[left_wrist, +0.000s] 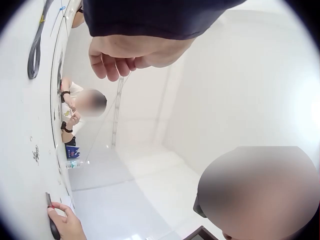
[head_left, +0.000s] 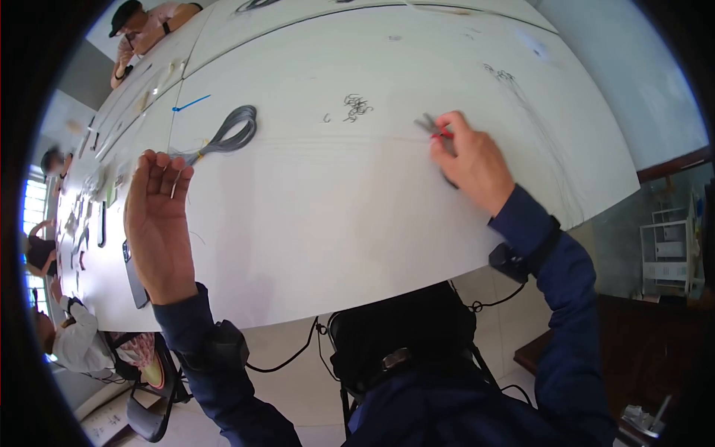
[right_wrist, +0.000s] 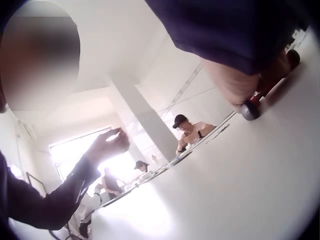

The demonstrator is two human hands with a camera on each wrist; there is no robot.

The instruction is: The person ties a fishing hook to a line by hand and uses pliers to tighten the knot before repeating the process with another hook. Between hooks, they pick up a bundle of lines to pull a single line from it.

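My right hand (head_left: pixel 477 164) grips pliers (head_left: pixel 445 134) with red and black handles over the table's right half. Their grey jaws stand apart and point left, toward a small pile of short bent wire pieces (head_left: pixel 357 109). My left hand (head_left: pixel 160 231) is raised over the left part of the table, palm turned up toward me and fingers loosely bent. Nothing shows in it. Just beyond its fingertips lies a coil of grey wire (head_left: pixel 242 128) tied with a yellow band. In the left wrist view the pliers (left_wrist: pixel 53 227) stay in my right hand.
A blue cable tie (head_left: pixel 192 103) lies past the coil on the white table (head_left: pixel 320 238). More bent wires (head_left: pixel 500 74) lie at the far right. A dark phone (head_left: pixel 135 276) is beside my left wrist. Several people sit along the table's left side.
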